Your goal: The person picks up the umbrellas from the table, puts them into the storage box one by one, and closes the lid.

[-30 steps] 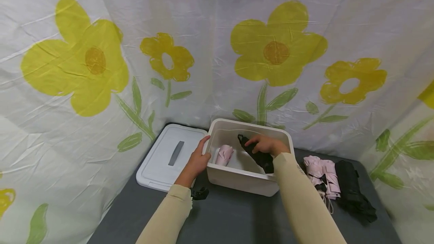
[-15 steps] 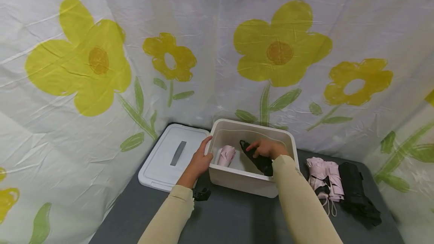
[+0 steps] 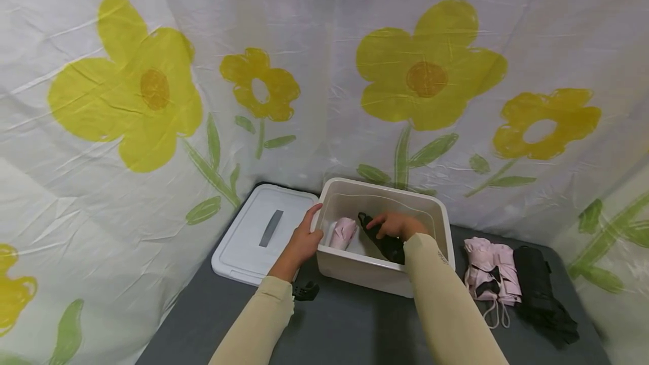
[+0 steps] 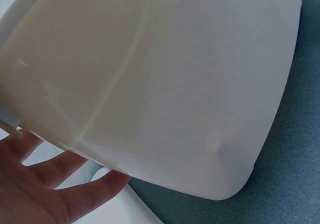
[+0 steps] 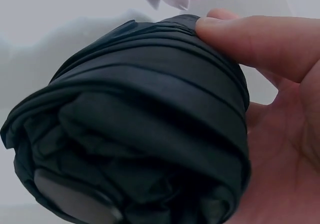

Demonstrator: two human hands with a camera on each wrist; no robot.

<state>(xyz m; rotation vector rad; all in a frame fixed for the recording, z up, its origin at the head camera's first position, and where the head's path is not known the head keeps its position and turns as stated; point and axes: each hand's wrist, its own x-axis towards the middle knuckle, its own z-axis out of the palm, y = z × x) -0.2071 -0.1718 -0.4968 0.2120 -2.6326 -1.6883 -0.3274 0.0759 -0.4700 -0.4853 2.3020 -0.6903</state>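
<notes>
Inside the off-white bin (image 3: 365,280), my right hand (image 3: 398,225) grips a folded black umbrella (image 3: 386,245) that slants down toward the front right. The right wrist view shows its rolled fabric (image 5: 150,94) close up, with my thumb pressed along the side and the other fingers partly hidden behind it. A rolled pink umbrella (image 3: 343,234) lies at the bin's left end. Outside that end, my left hand (image 3: 302,241) touches the wall and rim with spread, mostly straight fingers (image 4: 92,194).
The white lid (image 3: 248,241) with a grey handle lies left of the bin on the dark grey table (image 3: 345,331). Right of the bin are rolled pink umbrellas (image 3: 492,269) with cords and a black rolled umbrella (image 3: 537,280). A flower-printed curtain (image 3: 324,72) hangs behind.
My right hand has lowered the black umbrella a little deeper into the bin. My left hand stays at the bin's left end. The head view has shifted slightly.
</notes>
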